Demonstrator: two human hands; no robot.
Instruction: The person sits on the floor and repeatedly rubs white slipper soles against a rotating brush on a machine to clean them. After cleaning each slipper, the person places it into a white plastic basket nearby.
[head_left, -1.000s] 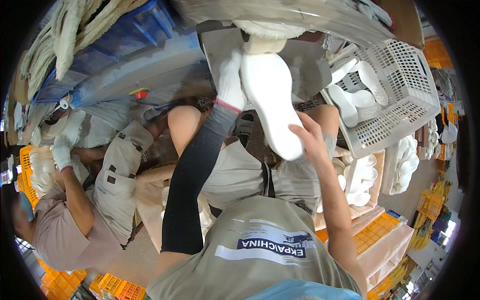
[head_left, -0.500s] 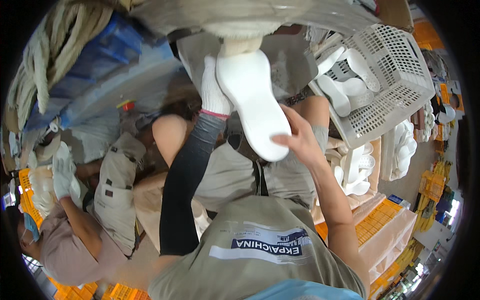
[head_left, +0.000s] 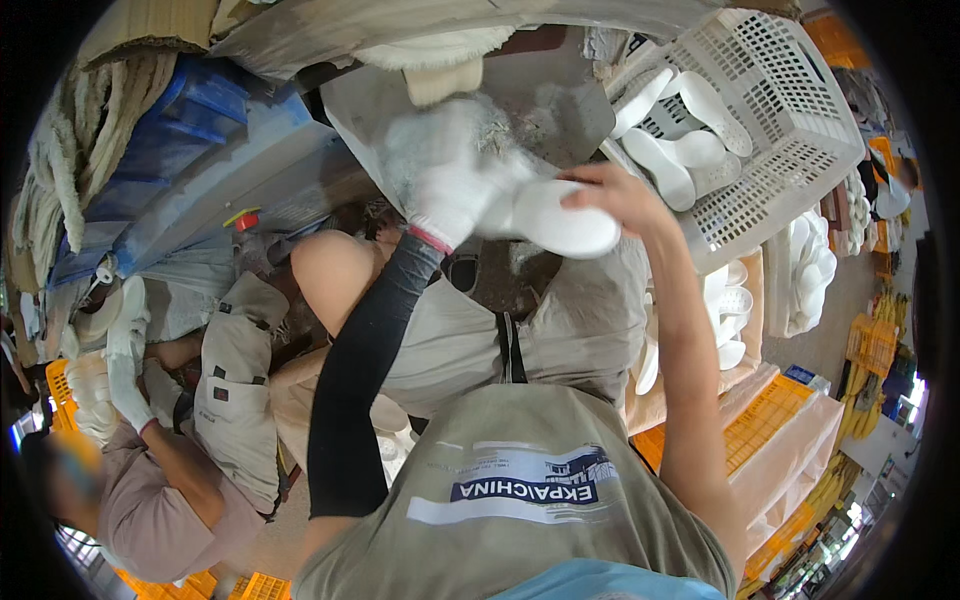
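Observation:
A white shoe sole point(head_left: 568, 222) lies sideways in front of my lap, its left end smeared by motion. My right hand point(head_left: 618, 200) is bare and grips the sole's right end, fingers on top. At the sole's left end is my left hand point(head_left: 452, 195) in a white knitted glove with a red cuff; its fingers are too blurred to show their grip. Above the hands, a fluffy white pad point(head_left: 435, 48) with a cream block point(head_left: 445, 82) under it juts from the machine's edge. Behind the glove sits a grey, dusty metal tray point(head_left: 560, 110).
A white perforated basket point(head_left: 775, 185) with several white soles stands at the right. Below it are a box of white pieces point(head_left: 730, 310) and orange crates point(head_left: 765, 430). At the left are a blue machine point(head_left: 215, 125), a red button point(head_left: 245, 222) and a gloved co-worker point(head_left: 165, 480).
The sole has swung from upright to sideways, away from the fluffy pad. My right hand has risen with it, and my left hand has shifted and blurred.

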